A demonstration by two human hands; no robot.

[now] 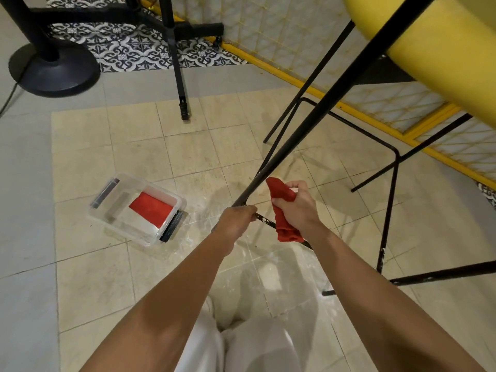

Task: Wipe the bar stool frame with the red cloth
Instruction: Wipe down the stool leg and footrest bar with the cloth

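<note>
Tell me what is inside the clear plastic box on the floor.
Inside the clear box: a flat red piece, a grey bar and a dark bar, none identifiable. Anything beneath the red piece is hidden.

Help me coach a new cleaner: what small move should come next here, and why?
Probably close the red cloth around the slanted black leg and slide it upward. The left hand grips the frame at its lower corner, steadying it, and the right hand holds the cloth bunched right beside that leg, not wrapped round it.
</note>
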